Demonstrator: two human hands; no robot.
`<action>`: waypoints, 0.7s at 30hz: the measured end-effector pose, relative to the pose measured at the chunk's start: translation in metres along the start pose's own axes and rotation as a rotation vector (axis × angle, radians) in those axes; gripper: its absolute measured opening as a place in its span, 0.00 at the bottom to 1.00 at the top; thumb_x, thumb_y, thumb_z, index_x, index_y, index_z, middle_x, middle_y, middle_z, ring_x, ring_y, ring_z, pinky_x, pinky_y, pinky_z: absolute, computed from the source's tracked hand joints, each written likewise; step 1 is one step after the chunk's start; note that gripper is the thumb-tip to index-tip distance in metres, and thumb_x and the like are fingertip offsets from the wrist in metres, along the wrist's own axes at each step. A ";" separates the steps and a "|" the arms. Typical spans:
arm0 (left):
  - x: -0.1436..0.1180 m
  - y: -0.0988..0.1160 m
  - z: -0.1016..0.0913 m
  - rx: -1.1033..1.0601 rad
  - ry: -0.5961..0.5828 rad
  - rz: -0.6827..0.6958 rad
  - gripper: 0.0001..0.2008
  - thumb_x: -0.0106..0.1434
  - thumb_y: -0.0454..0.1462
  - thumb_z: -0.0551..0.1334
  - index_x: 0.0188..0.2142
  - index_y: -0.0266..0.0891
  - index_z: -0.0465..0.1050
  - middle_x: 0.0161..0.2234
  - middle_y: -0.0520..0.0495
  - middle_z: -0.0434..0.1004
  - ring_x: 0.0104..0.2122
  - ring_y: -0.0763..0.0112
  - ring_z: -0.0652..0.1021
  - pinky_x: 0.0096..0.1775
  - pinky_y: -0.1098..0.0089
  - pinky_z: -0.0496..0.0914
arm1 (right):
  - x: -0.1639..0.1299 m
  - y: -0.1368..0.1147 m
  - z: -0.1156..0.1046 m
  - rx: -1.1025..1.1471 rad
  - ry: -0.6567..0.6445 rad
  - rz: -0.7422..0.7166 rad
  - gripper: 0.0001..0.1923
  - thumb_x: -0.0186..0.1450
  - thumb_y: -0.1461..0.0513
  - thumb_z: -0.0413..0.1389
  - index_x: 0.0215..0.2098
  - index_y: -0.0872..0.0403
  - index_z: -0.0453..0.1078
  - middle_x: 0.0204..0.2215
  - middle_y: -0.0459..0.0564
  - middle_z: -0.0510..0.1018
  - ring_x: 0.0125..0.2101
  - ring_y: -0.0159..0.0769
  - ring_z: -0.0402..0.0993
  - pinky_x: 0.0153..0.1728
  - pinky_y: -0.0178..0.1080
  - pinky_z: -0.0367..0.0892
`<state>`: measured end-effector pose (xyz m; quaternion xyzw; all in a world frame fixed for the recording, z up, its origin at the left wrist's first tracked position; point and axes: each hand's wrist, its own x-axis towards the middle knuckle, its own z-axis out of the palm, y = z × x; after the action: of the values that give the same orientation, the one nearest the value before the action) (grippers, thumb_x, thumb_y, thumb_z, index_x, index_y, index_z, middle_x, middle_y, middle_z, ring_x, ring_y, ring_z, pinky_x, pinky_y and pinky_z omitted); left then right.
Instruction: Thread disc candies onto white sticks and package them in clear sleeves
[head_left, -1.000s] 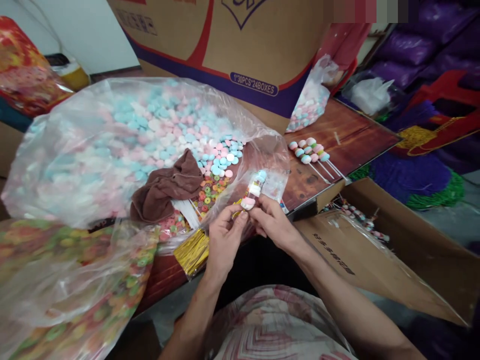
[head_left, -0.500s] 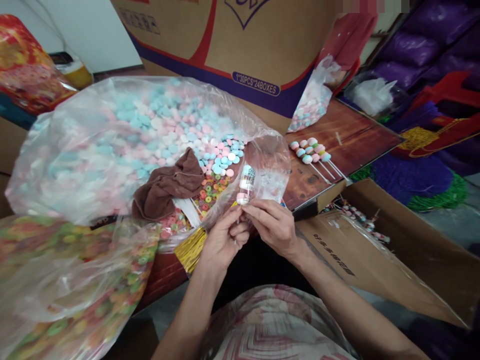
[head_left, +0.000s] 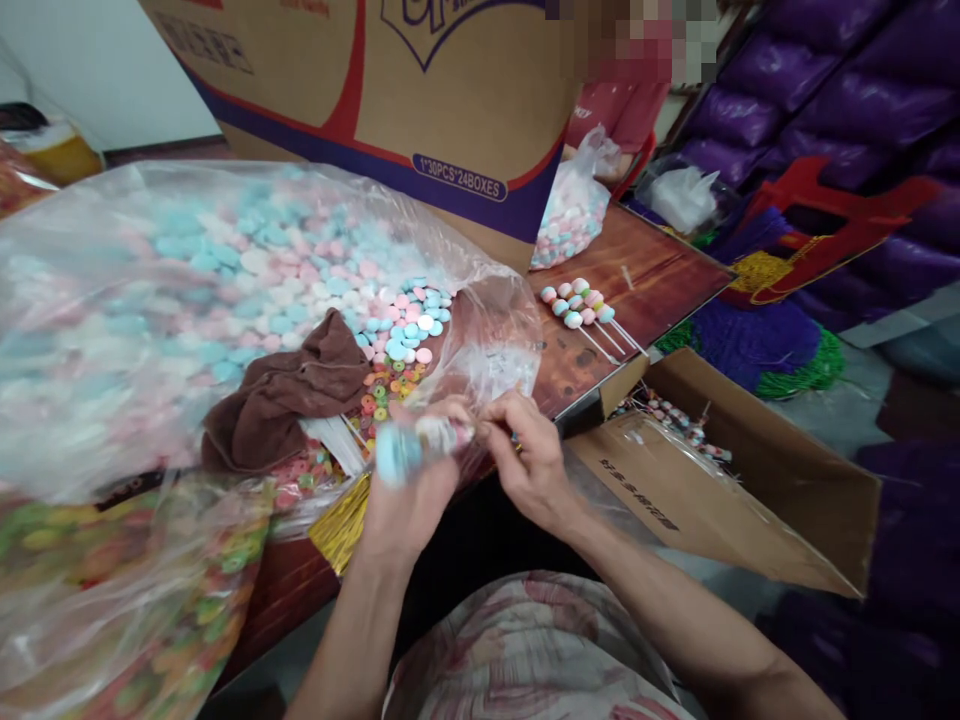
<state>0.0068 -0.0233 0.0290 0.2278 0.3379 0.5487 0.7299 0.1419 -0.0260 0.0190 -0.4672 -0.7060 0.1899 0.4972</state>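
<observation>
A wrapped marshmallow skewer (head_left: 399, 455), blue at its tip and smeared by motion, lies tilted across my left hand (head_left: 416, 505), whose fingers are closed around it. Its lower end points at my right hand (head_left: 531, 455). There my right thumb and forefinger pinch together; what sits between them is too small to make out. Just under the hands are clear plastic wrappers (head_left: 499, 370). Left of them lie gold tie strips (head_left: 339, 525), white sticks (head_left: 334, 445) and ring-shaped gummies (head_left: 386, 390).
A big clear bag of pastel marshmallows (head_left: 300, 260) spreads over the table, with a brown cloth (head_left: 289, 395) on it. Finished skewers (head_left: 577, 303) lie at right. An open carton (head_left: 795, 490) holds more. Behind stand a large box (head_left: 465, 110) and a person in red (head_left: 622, 110).
The skewer, upright between both hands before, has tipped over to the left across my left hand. My view has swung right, shifting the surroundings leftward.
</observation>
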 end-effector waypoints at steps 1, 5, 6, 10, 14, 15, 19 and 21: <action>-0.003 0.000 0.000 0.057 0.004 0.029 0.22 0.62 0.54 0.64 0.29 0.37 0.79 0.37 0.42 0.78 0.39 0.66 0.77 0.39 0.70 0.73 | 0.001 -0.002 -0.005 0.015 0.014 0.025 0.09 0.71 0.65 0.50 0.32 0.51 0.65 0.29 0.47 0.73 0.32 0.36 0.70 0.37 0.41 0.64; -0.009 -0.011 0.002 0.269 0.056 0.079 0.21 0.60 0.53 0.66 0.25 0.38 0.79 0.32 0.43 0.78 0.37 0.65 0.77 0.40 0.68 0.72 | 0.003 -0.006 -0.019 -0.041 0.066 -0.001 0.09 0.70 0.66 0.52 0.31 0.51 0.66 0.28 0.47 0.73 0.31 0.37 0.69 0.37 0.42 0.62; -0.008 -0.015 0.002 0.301 0.062 0.082 0.19 0.61 0.52 0.67 0.26 0.39 0.79 0.32 0.44 0.78 0.38 0.64 0.77 0.42 0.67 0.72 | 0.001 -0.007 -0.020 -0.042 0.066 -0.011 0.08 0.69 0.67 0.53 0.31 0.51 0.67 0.27 0.47 0.73 0.31 0.37 0.69 0.36 0.42 0.62; -0.006 -0.030 0.008 0.362 -0.034 0.026 0.14 0.61 0.46 0.69 0.29 0.38 0.82 0.33 0.44 0.80 0.40 0.65 0.77 0.48 0.66 0.70 | -0.017 -0.009 -0.023 0.131 0.099 0.108 0.08 0.69 0.68 0.54 0.34 0.51 0.72 0.31 0.47 0.77 0.32 0.36 0.72 0.38 0.42 0.65; -0.006 -0.047 0.021 0.256 0.023 0.029 0.12 0.57 0.45 0.72 0.35 0.40 0.84 0.37 0.45 0.82 0.41 0.65 0.78 0.47 0.66 0.71 | -0.045 -0.001 -0.034 0.373 0.093 0.423 0.08 0.70 0.62 0.56 0.35 0.51 0.76 0.33 0.48 0.78 0.34 0.37 0.73 0.37 0.41 0.67; -0.005 -0.051 0.025 0.257 0.052 0.036 0.11 0.56 0.44 0.72 0.35 0.40 0.84 0.35 0.45 0.82 0.39 0.65 0.78 0.44 0.66 0.72 | -0.052 0.002 -0.037 0.423 0.089 0.484 0.09 0.71 0.60 0.56 0.35 0.51 0.77 0.31 0.48 0.78 0.33 0.37 0.72 0.37 0.41 0.67; -0.002 -0.068 0.036 0.460 0.057 0.072 0.10 0.55 0.43 0.72 0.28 0.39 0.82 0.25 0.49 0.76 0.27 0.71 0.73 0.30 0.70 0.68 | -0.081 0.015 -0.042 0.522 0.063 0.657 0.10 0.68 0.56 0.60 0.32 0.52 0.78 0.26 0.47 0.75 0.28 0.35 0.67 0.31 0.39 0.63; 0.001 -0.072 0.037 0.594 -0.023 0.138 0.09 0.57 0.41 0.71 0.25 0.39 0.79 0.25 0.50 0.76 0.27 0.71 0.73 0.32 0.70 0.68 | -0.090 0.021 -0.044 0.568 0.105 0.736 0.10 0.63 0.55 0.65 0.30 0.53 0.77 0.24 0.46 0.73 0.25 0.32 0.64 0.27 0.37 0.61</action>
<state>0.0808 -0.0424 0.0027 0.4600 0.4592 0.4713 0.5962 0.1967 -0.1009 -0.0240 -0.5410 -0.3874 0.5156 0.5398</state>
